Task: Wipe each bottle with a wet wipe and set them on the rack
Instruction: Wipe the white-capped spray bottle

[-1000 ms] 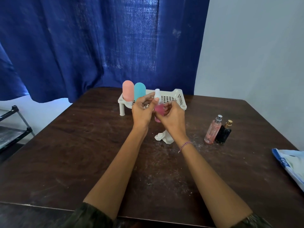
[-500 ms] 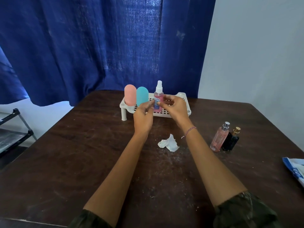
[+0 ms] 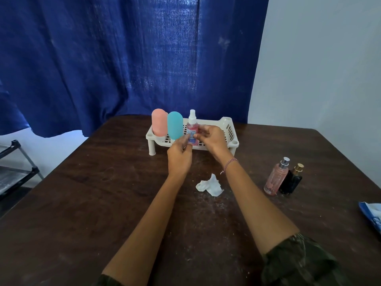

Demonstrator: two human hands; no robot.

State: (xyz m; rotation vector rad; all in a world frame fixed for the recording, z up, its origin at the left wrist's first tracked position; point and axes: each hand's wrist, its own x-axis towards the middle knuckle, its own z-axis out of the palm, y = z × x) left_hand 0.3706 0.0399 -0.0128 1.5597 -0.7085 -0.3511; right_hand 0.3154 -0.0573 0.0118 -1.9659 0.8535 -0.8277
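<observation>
Now, from the head view: the spray bottle point(image 3: 193, 131) stands upright on the rack point(image 3: 228, 129), third in line, just right of the teal bottle point(image 3: 175, 124) and the pink bottle point(image 3: 159, 121). Both hands are on it. The left hand point(image 3: 179, 157) pinches it low on the near side with curled fingers, and the right hand point(image 3: 212, 139) pinches its label from the right, thumb and fingertips closed on the body.

By my count that's three on the rack, and this one looks set down but not yet let go. Two remain, I'd say: the pink perfume bottle point(image 3: 276, 178) and the black bottle point(image 3: 291, 180), touching each other near the right side, well apart from the rack. The wet wipe point(image 3: 210, 185) lies crumpled between the forearms, in nobody's grip.

The dark wooden table point(image 3: 103, 203) is scuffed and dusted with pale specks. A blue-and-white packet point(image 3: 371, 213) pokes in at the right edge. At the far side hangs a blue curtain point(image 3: 123, 58), with a pale wall point(image 3: 319, 69) to the right and a dark shelf point(image 3: 16, 168) on the left.
</observation>
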